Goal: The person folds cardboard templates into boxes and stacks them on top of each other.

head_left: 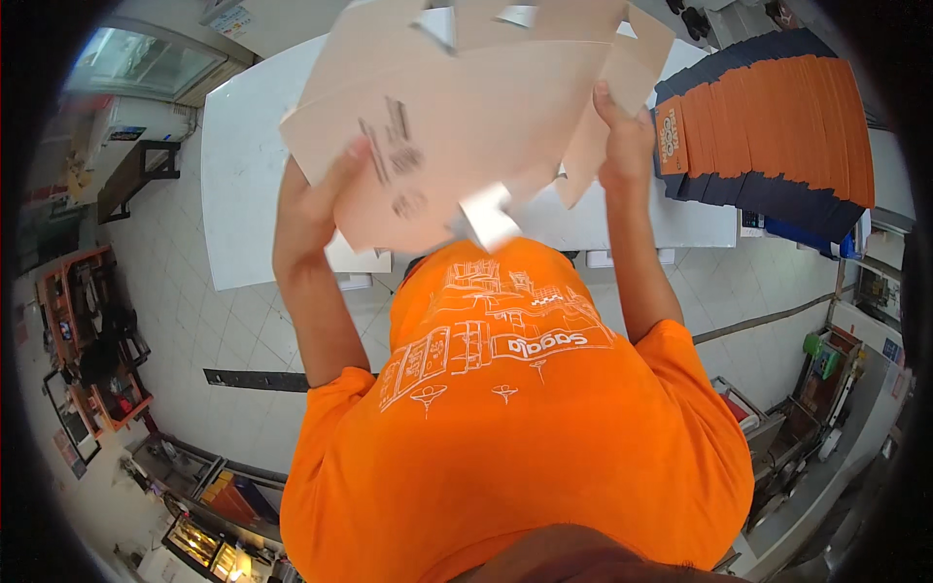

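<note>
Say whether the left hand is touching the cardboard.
Touching: the head view shows the left hand gripping the cardboard, thumb over its printed face.

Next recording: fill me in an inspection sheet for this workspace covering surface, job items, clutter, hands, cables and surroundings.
Surface: white table, partly hidden behind the raised cardboard.
Job items: tan cardboard sheet with cut-outs and dark print, held up over the table; stack of orange and dark blue pieces at the table's right end.
Clutter: crowded orange-brown rack at the left, away from the table; its contents are too small to tell.
Hands: left hand has its grip on the sheet's left edge, thumb on the printed face; right hand grips the right side.
Cables: nothing seen that is clearly one.
Surroundings: pale tiled floor; glass-fronted case at upper left.
</note>
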### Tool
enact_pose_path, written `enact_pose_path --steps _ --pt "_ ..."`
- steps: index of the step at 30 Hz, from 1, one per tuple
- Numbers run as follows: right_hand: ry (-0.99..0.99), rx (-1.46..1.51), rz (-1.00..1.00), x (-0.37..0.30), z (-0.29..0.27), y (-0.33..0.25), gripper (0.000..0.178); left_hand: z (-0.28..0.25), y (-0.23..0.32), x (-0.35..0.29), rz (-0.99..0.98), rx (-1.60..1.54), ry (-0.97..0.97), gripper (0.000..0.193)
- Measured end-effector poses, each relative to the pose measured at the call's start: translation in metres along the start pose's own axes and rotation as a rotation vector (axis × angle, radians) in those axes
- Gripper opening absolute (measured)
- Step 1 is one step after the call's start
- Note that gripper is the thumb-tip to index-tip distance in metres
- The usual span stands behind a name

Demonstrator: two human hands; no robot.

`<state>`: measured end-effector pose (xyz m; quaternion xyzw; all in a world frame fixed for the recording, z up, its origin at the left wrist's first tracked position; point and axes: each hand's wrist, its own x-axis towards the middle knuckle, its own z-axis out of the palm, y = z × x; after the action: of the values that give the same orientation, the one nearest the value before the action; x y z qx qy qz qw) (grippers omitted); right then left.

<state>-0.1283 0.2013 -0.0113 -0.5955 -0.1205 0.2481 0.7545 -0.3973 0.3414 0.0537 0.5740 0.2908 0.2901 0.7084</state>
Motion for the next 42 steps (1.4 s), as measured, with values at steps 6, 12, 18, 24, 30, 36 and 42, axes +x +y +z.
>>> enact_pose_path --steps 6,12,18,24,30,36,42 --pt "-0.279 -0.343 -0.083 -0.027 0.010 0.001 0.028 0.019 -0.024 0.019 0.031 0.429 0.088 0.040" --pt "-0.326 -0.301 -0.084 -0.052 0.022 0.002 0.023 0.036 -0.051 0.028 0.206 0.611 0.136 0.045" --pt "-0.514 -0.124 0.112 -0.076 0.022 0.002 0.024 0.044 -0.065 0.053 0.328 0.746 0.131 0.047" --pt "-0.606 0.051 0.171 -0.070 0.026 0.013 0.027 0.058 -0.097 0.037 0.123 0.253 0.030 0.064" --pt "-0.449 -0.088 0.114 0.005 -0.022 0.043 0.033 0.003 -0.107 0.056 -0.017 0.070 0.276 0.060" --pt "-0.251 -0.504 0.194 0.054 -0.059 0.163 0.041 -0.047 -0.220 0.069 -0.103 0.432 0.347 0.044" --pt "-0.164 -1.072 0.069 0.038 -0.054 0.219 0.070 -0.038 -0.296 0.051 -0.089 0.695 0.472 0.044"
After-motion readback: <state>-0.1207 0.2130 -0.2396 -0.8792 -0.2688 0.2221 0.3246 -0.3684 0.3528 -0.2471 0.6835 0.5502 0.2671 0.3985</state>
